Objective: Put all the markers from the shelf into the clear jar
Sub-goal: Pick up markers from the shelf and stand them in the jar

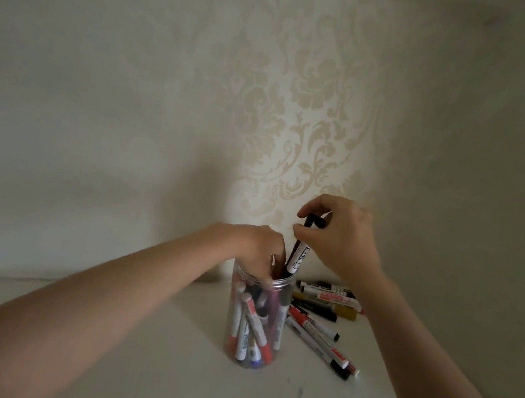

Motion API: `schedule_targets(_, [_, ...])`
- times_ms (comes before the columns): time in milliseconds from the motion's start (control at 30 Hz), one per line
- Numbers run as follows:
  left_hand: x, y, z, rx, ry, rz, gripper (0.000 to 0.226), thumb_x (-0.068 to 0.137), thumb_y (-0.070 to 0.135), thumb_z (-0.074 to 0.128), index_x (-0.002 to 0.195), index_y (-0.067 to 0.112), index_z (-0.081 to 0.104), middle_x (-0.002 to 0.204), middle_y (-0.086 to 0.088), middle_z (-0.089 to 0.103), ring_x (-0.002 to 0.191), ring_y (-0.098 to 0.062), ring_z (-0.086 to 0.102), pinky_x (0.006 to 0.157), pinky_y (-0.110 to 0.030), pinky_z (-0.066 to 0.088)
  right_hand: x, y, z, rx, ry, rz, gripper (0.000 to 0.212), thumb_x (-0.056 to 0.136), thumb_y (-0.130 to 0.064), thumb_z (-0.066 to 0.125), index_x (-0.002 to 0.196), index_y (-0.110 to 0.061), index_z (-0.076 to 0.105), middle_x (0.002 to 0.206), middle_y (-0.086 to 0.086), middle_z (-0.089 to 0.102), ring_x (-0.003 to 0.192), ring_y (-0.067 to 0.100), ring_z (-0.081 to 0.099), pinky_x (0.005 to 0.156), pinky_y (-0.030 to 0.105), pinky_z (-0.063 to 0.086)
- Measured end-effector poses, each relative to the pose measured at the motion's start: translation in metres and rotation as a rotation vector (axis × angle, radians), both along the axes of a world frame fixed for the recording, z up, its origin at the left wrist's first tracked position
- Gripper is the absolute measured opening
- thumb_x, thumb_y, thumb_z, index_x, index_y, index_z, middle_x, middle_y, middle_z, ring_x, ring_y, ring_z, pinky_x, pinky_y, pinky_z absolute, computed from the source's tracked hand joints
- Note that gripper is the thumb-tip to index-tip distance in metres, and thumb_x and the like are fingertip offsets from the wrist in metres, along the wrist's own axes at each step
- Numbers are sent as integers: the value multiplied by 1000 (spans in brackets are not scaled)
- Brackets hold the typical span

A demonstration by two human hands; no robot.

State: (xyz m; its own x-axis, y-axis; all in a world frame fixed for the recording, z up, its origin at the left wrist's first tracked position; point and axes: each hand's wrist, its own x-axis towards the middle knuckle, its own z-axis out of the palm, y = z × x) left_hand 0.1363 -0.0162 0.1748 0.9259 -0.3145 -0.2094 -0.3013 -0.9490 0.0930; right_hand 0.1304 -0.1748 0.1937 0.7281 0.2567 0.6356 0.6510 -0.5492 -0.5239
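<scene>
A clear jar (234, 329) stands upright on the white shelf (155, 372), holding several markers with red, black and blue caps. My left hand (255, 244) rests on the jar's rim with its fingers reaching into the mouth. My right hand (340, 236) pinches the black cap end of a black-and-white marker (299, 258), whose lower end dips into the jar's opening. Several more markers (324, 320) lie in a loose pile on the shelf just right of the jar.
A patterned cream wall (288, 99) rises close behind the jar. The shelf's side wall (491, 237) closes in on the right, near the marker pile.
</scene>
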Motion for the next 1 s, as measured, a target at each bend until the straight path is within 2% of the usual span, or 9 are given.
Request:
schedule_targets(133, [-3,3,-2,-51,-46,-23,32,92,40,64,98,10,72,84,-1,73,68,-10,62,61,-20,48,5,4,-8,-49,48,-13,19,76,-32,75,76,-14,68,67,-5,64,53,2,51,50,8,39])
schedule_targets(200, [-4,9,7,-54,-59,-50,23,92,39,65,91,16,70,79,8,69,70,-7,60,60,-17,44,8,4,-13,-59,106,-33,36,78,-36,74,64,-6,59,56,4,57,44,7,43,41,10,33])
schedule_targets(267, [-5,16,15,-92,-7,-57,18,91,35,70,101,21,73,77,17,67,74,-2,61,64,-15,43,10,2,-15,-59,172,-62,45,80,-40,73,59,-7,51,47,0,46,37,6,35,34,12,30])
schedule_targets(333, [-5,18,15,-104,31,-62,22,91,33,70,107,19,74,82,17,69,77,-2,62,64,-14,43,12,0,-16,-72,229,-74,45,81,-42,71,60,-7,53,44,-4,40,32,7,34,34,12,31])
schedule_targets(433, [-2,15,2,-112,-74,-39,25,88,34,72,106,15,73,97,5,72,84,-9,61,64,-14,44,14,0,-16,-60,243,-65,43,84,-40,69,65,-3,56,49,0,44,38,7,35,34,13,30])
schedule_targets(600, [-1,12,-15,-268,-165,25,15,81,27,78,87,18,68,88,3,70,76,-10,61,60,-16,44,15,-7,-10,0,244,-86,45,84,-41,68,76,3,64,50,0,45,36,6,34,32,12,27])
schedule_targets(767, [0,8,-11,-281,-41,106,35,79,39,79,104,24,61,82,13,66,85,-12,65,64,-20,47,13,-6,-4,23,214,-99,39,87,-34,66,61,-6,55,45,-5,41,29,5,36,31,11,28])
schedule_targets(900, [5,2,-7,-209,103,129,53,74,44,85,115,23,60,100,6,75,92,-15,71,70,-22,49,10,3,-9,-59,178,-86,37,87,-28,64,61,-5,51,47,-3,39,39,8,32,36,12,33])
schedule_targets(1000, [9,2,2,-222,293,143,66,72,30,90,127,15,57,112,-7,76,107,-28,72,79,-26,53,10,4,-9,-47,154,-90,38,86,-28,64,59,-8,47,47,-3,39,40,8,33,38,10,34])
